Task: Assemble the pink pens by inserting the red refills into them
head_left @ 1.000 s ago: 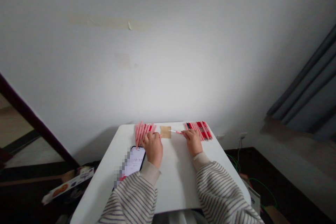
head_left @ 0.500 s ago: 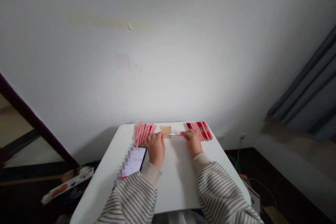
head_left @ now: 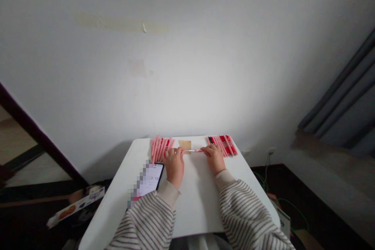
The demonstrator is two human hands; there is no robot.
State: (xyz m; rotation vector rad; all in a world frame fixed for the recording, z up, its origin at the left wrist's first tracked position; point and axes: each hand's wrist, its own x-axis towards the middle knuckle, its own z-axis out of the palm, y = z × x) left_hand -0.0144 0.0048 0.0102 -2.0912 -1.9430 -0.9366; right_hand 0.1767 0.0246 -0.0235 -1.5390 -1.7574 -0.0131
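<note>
A slim pink-and-white pen (head_left: 193, 150) lies level between my two hands over the table's far half. My left hand (head_left: 174, 167) has its fingers closed on the pen's left end, and my right hand (head_left: 216, 160) pinches the right end. White shows along the pen's middle, with pink near both sets of fingertips. Beyond my left hand is a bunch of pink pens (head_left: 159, 148), partly covered by the fingers. Next to my right hand lies a second group of pink and red pens (head_left: 225, 145). Whether the held pen touches the table, I cannot tell.
Behind the held pen, a small tan paper square (head_left: 185, 144) lies on the white table (head_left: 202, 207). A phone (head_left: 149, 179) with a lit screen rests left of my left forearm. The wall (head_left: 187, 86) rises at the table's far edge. Green cables (head_left: 262, 181) run on the right.
Both hands keep nearly the same position and their hold on the pen. The digits on the phone screen have gone from 17 to 18.
</note>
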